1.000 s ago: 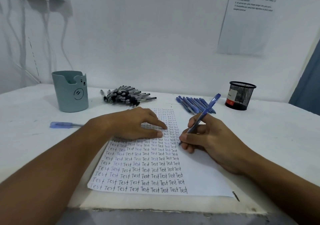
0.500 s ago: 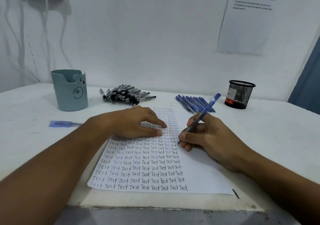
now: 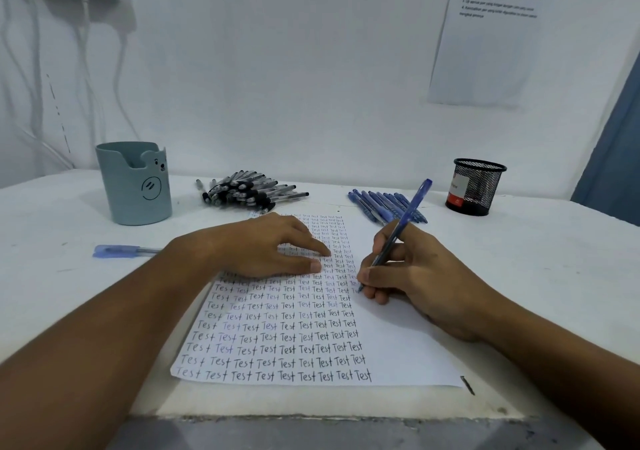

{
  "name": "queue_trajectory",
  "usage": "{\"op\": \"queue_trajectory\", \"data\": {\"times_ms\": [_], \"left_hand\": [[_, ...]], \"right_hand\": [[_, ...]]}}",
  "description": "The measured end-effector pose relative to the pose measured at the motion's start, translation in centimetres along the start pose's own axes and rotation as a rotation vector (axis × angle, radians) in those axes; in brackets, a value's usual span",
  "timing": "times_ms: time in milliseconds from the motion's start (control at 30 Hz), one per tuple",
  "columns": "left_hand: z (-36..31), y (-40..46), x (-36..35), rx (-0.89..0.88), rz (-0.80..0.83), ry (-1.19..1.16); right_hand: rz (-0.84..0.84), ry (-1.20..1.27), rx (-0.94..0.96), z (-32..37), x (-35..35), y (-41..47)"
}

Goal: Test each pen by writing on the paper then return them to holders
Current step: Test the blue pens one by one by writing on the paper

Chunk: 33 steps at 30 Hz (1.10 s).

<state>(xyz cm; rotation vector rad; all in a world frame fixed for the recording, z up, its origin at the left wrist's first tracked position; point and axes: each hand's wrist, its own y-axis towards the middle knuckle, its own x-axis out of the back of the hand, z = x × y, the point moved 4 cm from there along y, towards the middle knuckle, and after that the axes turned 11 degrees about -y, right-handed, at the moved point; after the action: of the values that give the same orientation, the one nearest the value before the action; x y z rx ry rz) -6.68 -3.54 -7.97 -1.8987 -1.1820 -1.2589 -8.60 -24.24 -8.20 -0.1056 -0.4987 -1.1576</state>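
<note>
**Pen at the paper, mid-word**

Pen (image 3: 398, 231), blue and translucent, pinched low on the barrel by the right hand (image 3: 415, 276), tip touching the paper (image 3: 398, 352) at the right end of a row of "Test" words, cap end tilted up and away toward the far side. Light and rigid by the look of it, smooth plastic, likely easy to roll between fingers; best taken near the tip for writing, further up the barrel for dropping into a holder. Right hand curled round the pen, heel and little finger resting on the sheet. Left hand (image 3: 263, 247) laid flat with straight fingers, pressing the thin, easily shifted paper to the surface (image 3: 536, 276).

Beyond the sheet: a heap of black pens (image 3: 249, 191), a row of blue pens (image 3: 381, 204), a teal bear holder (image 3: 135, 183) far left, a black mesh holder (image 3: 476, 186) far right. One capped blue pen (image 3: 121, 251) lying alone beside the left wrist.
</note>
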Motion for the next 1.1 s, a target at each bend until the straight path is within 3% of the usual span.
{"op": "queue_trajectory", "data": {"times_ms": [700, 933, 1000, 1100], "left_hand": [[0.0, -0.1, 0.0, -0.007, -0.009, -0.002], [2.0, -1.9, 3.7, 0.121, -0.358, -0.104], [3.2, -3.0, 4.8, 0.203, -0.334, -0.057], [4.5, -4.6, 5.2, 0.308, -0.17, -0.031]], "right_hand": [[-0.011, 0.039, 0.0, -0.5, 0.1, 0.3], [-0.029, 0.05, -0.017, -0.6, 0.2, 0.5], [-0.023, 0.149, -0.083, -0.6, 0.3, 0.8], [-0.037, 0.174, -0.113, 0.5, 0.8, 2.1]]}}
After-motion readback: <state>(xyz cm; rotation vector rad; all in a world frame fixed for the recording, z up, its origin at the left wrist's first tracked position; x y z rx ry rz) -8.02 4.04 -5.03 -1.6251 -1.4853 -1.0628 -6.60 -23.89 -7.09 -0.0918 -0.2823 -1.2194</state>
